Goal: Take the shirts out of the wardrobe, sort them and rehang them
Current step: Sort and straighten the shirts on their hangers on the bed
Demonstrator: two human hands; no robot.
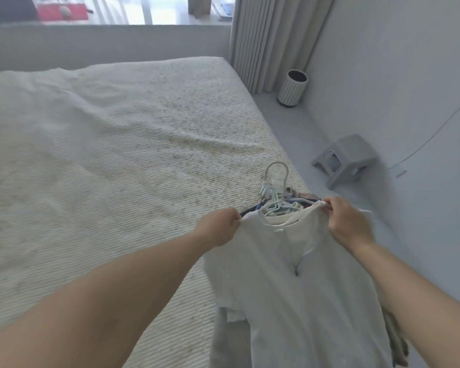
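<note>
A stack of shirts [298, 296] on hangers hangs in front of me over the bed's right edge. The topmost is white with a short zip at the neck. Several pale hanger hooks [275, 187] bunch together above the collars, and darker garments show behind the white one. My left hand [219, 227] grips the stack's left shoulder. My right hand [347, 221] grips the right shoulder. The lower parts of the rear shirts are hidden.
A bed [104, 160] with a cream textured cover fills the left and middle. To the right on the floor stand a grey stool [345, 159] and a white ribbed bin [292, 87]. A curtain [271, 41] hangs in the corner.
</note>
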